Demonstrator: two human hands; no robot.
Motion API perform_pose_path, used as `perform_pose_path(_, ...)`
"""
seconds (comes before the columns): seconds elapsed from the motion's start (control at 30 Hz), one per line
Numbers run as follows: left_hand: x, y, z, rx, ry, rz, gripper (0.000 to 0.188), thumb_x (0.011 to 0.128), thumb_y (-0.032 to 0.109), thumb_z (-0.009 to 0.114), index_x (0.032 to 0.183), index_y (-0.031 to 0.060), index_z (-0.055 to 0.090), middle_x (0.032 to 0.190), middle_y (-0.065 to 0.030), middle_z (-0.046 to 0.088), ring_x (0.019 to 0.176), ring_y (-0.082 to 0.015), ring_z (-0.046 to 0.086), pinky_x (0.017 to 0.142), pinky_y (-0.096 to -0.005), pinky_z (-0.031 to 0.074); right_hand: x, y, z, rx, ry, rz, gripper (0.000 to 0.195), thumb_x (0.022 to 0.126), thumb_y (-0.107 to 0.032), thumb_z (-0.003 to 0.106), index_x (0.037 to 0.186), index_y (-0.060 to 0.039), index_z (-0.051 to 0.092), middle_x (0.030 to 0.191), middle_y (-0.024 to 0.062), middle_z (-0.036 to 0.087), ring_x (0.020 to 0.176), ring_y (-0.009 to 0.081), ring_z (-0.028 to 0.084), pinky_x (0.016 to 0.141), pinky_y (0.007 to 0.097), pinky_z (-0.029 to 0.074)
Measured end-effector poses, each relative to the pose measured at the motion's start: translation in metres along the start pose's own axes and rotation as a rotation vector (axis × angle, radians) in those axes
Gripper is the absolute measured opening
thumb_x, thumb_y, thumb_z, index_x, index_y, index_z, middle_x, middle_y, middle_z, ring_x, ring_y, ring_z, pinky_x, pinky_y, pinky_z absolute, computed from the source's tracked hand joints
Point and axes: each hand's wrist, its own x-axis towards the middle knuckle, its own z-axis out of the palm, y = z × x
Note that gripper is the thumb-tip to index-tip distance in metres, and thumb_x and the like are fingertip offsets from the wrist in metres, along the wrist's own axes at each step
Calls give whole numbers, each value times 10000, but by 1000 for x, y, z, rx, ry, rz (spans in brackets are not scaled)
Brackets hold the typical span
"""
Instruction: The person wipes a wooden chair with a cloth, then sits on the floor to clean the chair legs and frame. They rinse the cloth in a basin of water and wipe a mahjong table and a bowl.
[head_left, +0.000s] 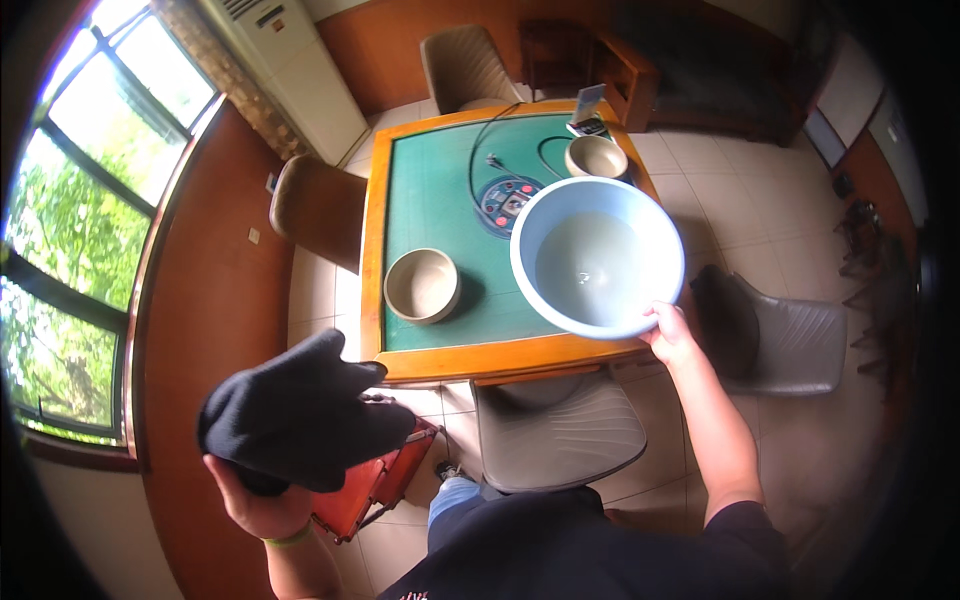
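My left hand (255, 502) is closed around a bunched piece of black cloth (292, 416), which hangs over the hand with several blunt flaps pointing right. What sort of cloth item it is, I cannot tell. My right hand (667, 334) grips the near rim of a round light-blue plastic basin (525, 259). Shallow, slightly cloudy liquid that looks like water covers the basin's bottom. The basin overlaps the table's right side; whether it rests there or is held above it, I cannot tell.
A green-topped wooden table (435, 202) carries a beige bowl (422, 286), another bowl (596, 157), a round centre panel (510, 201) and a black cable (474, 154). Chairs surround it, one grey chair (559, 435) directly before me. A red folding stand (375, 480) sits below my left hand.
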Motion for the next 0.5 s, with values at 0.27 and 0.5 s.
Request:
perform_pose_path(0.27,-5,90,-72,-207,-143,287,642,1080,475,382,1555,45,350,1544,-190,440,1431,-376,411,1190,-608,287,-95,69,94,-173,-129,170,415,780,-6,530,1190,61,534,1117,171,616,996,315,653,820,473,591)
perform_pose_path(0.5,-60,159,-178,408,200,275,796,1028,588,408,1563,13,280,1532,-194,447,1404,-350,460,1175,-507,341,-169,210,221,-327,-262,383,501,749,14,542,1245,77,518,1176,188,609,1068,354,631,882,501,571)
